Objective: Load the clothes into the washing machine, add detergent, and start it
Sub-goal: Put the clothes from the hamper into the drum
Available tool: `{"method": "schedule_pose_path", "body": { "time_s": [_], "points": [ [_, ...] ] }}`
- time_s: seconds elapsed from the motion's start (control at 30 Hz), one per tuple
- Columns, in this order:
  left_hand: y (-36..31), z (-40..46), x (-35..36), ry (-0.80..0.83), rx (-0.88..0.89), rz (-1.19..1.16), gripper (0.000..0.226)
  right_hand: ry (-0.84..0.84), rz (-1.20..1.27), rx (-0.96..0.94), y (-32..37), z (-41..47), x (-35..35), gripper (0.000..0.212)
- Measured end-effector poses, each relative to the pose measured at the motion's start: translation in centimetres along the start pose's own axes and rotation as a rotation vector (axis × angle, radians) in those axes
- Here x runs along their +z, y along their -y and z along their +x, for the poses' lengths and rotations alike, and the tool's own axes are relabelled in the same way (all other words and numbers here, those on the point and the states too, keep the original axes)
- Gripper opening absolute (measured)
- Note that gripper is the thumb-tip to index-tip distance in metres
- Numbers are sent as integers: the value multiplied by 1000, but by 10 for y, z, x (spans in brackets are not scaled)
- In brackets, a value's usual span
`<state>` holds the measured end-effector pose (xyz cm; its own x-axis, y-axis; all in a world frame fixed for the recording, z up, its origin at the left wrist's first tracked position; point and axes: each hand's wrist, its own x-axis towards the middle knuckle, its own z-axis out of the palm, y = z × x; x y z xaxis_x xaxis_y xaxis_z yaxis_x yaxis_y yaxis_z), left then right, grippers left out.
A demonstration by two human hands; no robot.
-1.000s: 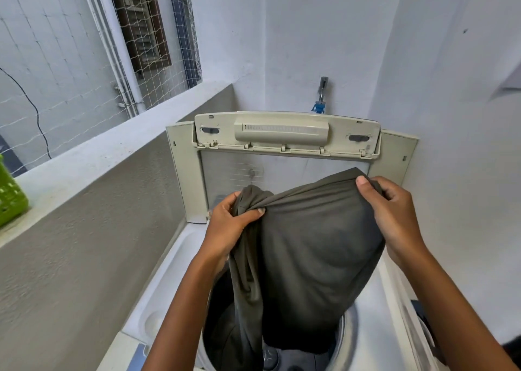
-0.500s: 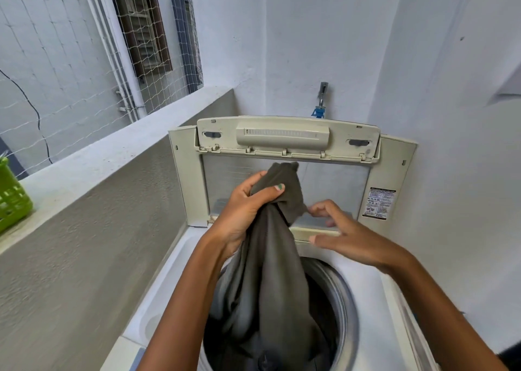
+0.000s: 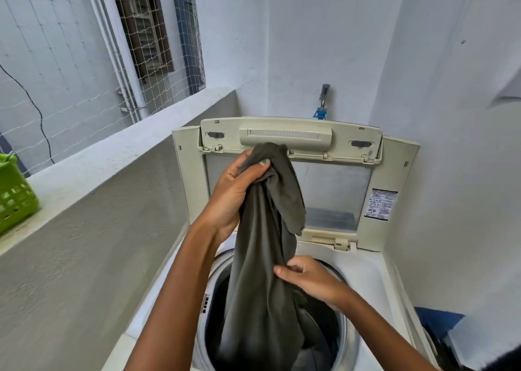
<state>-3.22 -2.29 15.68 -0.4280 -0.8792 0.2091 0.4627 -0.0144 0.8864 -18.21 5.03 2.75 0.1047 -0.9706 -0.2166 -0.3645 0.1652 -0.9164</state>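
While both forearms reach in from six o'clock, the right hand [image 3: 308,280] sits nearest, low over the drum opening [image 3: 342,339] of the washing machine [image 3: 375,280], its fingers curled into a fold of the dark olive garment [image 3: 262,272] and pinching the cloth at about the middle of its hanging length. Below that grip the garment's lower part drops into the drum, where more dark fabric lies — how much of it is a separate piece I cannot tell. Higher up, toward twelve o'clock from the right hand, the left hand [image 3: 234,195] grips the garment's bunched top, thumb across the front and fingers wrapped behind, so the cloth hangs nearly straight down from it with a loose flap falling at the three o'clock side. Behind the hands the machine's lid [image 3: 290,136] stands upright, hinged open against the back wall, with a printed label [image 3: 380,203] on its frame at three o'clock. Beyond the lid, at twelve o'clock, a tap with a blue fitting [image 3: 321,111] juts from the wall. Off at nine o'clock a green basket [image 3: 15,194] rests on the ledge [image 3: 118,150] — netting [image 3: 84,74] stretches above it.
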Motion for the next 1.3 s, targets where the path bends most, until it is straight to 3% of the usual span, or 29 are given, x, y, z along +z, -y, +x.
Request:
{"method": "schedule_pose_path", "body": {
  "time_s": [0.13,0.3,0.57,0.73,0.83,1.07,1.2,1.3],
  "points": [
    [-2,0,-15,-132,48,-27,21,-135,-126,-130,-2,1,-16,33],
    [-3,-5,-20,-160,16,-28,19,-302,-4,-160,19,-1,-37,25],
    [7,-8,-3,108,-106,99,17,-76,354,-106,36,6,-1,37],
    [-2,-2,-32,-124,75,378,21,-222,227,-190,35,3,-35,13],
    [-2,-1,-51,-152,129,517,21,-295,156,-229,46,0,-67,5],
    [9,5,-73,-283,139,595,17,-318,-352,-212,92,-13,-104,30],
    [22,8,-86,-382,85,646,12,-516,-440,-320,99,-8,-100,27],
    [43,15,-102,-526,92,855,14,-627,-471,-438,93,0,-89,26]
  ]
}}
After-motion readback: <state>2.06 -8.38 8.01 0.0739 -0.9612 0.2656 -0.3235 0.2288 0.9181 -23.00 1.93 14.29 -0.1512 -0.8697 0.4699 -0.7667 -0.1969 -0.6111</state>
